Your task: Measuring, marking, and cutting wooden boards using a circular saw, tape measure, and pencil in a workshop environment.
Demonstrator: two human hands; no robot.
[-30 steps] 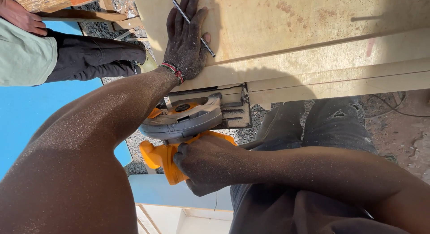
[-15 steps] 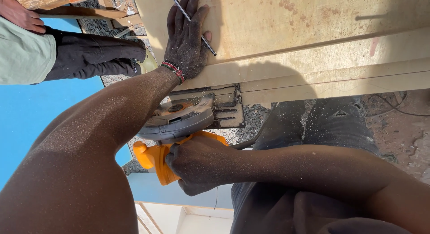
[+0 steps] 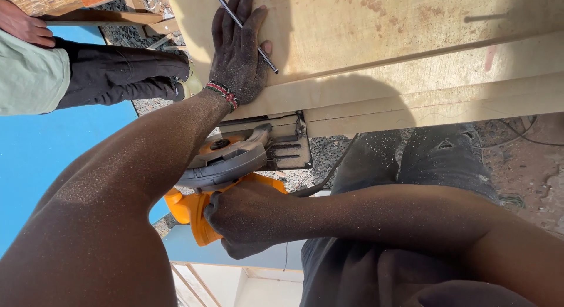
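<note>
Saw (image 3: pixel 235 166) tucked under the left forearm, orange handle clenched in the right hand (image 3: pixel 244 222), base plate riding the near edge of the plank (image 3: pixel 411 101). Left hand (image 3: pixel 238 51) spread flat on the board (image 3: pixel 382 25), pencil (image 3: pixel 247 34) pinned under the fingers. Best kept steady now: plate flat, push even, cord (image 3: pixel 329 175) trailing clear, pressing hand well off the cut line
</note>
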